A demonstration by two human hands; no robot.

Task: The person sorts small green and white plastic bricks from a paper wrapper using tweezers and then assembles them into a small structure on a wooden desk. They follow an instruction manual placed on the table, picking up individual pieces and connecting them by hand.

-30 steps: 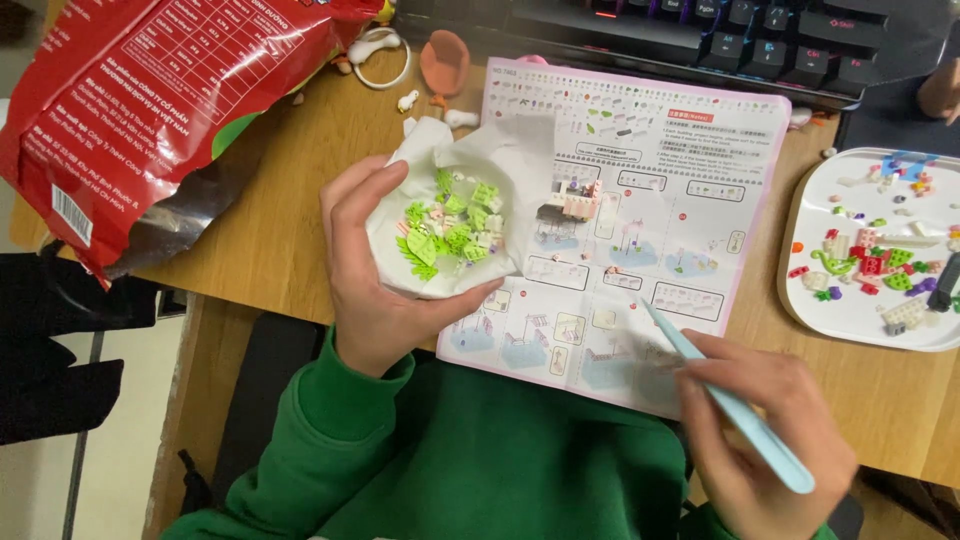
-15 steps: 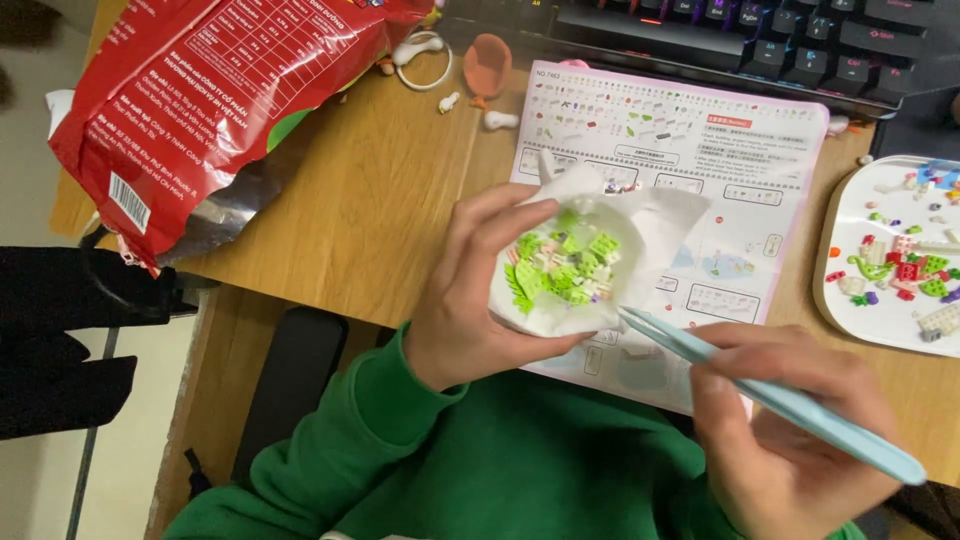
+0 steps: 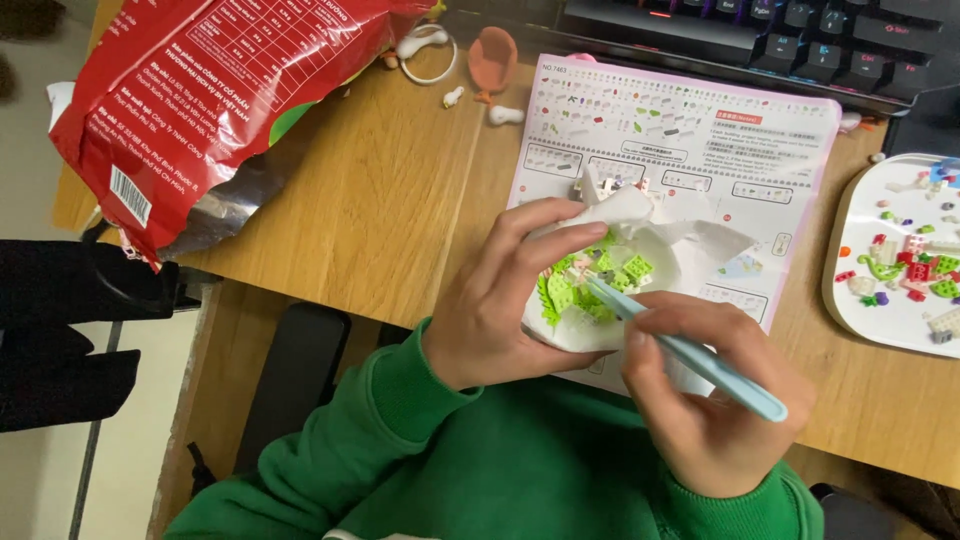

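Light-blue tweezers (image 3: pixel 690 350) are pinched in the right hand (image 3: pixel 715 400); long axis runs lower right to upper left, tips pointed into the white bag (image 3: pixel 650 225). The bag is cupped open by the left hand (image 3: pixel 500 300), fingers curled shut on its edge, held just above the instruction sheet (image 3: pixel 690 130). Small green bricks (image 3: pixel 600 280) are seen inside the bag. Mixed coloured bricks are held in the white tray (image 3: pixel 850 290) at right. A red snack bag (image 3: pixel 200 90) lies at upper left.
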